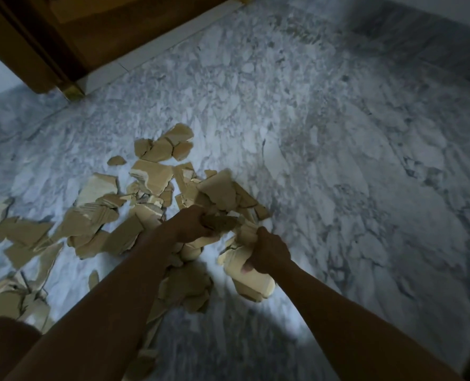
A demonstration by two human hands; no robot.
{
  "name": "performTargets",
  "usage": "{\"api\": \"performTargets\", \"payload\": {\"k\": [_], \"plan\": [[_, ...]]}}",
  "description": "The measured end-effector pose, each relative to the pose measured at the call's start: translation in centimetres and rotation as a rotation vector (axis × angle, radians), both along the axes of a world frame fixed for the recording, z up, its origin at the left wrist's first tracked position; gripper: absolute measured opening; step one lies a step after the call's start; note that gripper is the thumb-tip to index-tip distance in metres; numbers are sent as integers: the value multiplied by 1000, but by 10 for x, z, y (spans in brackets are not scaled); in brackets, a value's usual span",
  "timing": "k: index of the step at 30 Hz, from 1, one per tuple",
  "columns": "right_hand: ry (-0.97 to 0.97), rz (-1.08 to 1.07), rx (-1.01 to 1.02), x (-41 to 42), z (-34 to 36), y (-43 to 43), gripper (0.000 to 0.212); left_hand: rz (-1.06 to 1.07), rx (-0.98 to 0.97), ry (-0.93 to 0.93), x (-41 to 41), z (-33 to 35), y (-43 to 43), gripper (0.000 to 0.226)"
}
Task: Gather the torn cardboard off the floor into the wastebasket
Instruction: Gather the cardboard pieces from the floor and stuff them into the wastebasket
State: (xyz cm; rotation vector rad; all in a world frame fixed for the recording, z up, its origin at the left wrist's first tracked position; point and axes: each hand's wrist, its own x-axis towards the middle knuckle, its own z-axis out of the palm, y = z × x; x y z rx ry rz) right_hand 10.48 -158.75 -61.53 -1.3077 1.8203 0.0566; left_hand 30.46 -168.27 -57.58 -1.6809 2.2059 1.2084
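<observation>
Reaching into cardboard (151,177) strewn across the floor (311,133), clutching a dark scrap (220,224) in the left hand (192,224) and a pale slab (253,284) in the right hand (269,251); best to bunch pieces tight before lifting toward the unseen wastebasket.

Torn cardboard (0,299) partly beyond left edge

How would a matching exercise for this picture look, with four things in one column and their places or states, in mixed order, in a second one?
Things:
1. left hand
2. right hand
3. door
4. floor

Descriptions:
A. grey-white marble
B. brown wood, upper left
C. grips a pale cardboard piece
D. grips a darker cardboard scrap

Pairs: 1-D, 2-C, 3-B, 4-A.
</observation>
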Motion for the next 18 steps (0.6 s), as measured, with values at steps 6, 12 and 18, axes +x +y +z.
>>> {"api": "performTargets", "payload": {"k": [6, 12, 18], "plan": [[-133, 248, 100, -43, 26, -13, 94, -29, -64, 16, -15, 11, -9, 40], [160, 367, 148, -117, 54, -44, 75, -275, -51, -153, -50, 22, -16, 21], [308, 210, 10, -129, 37, -32, 76, -495, -174, -283, -83, -13, 3, 30]]}}
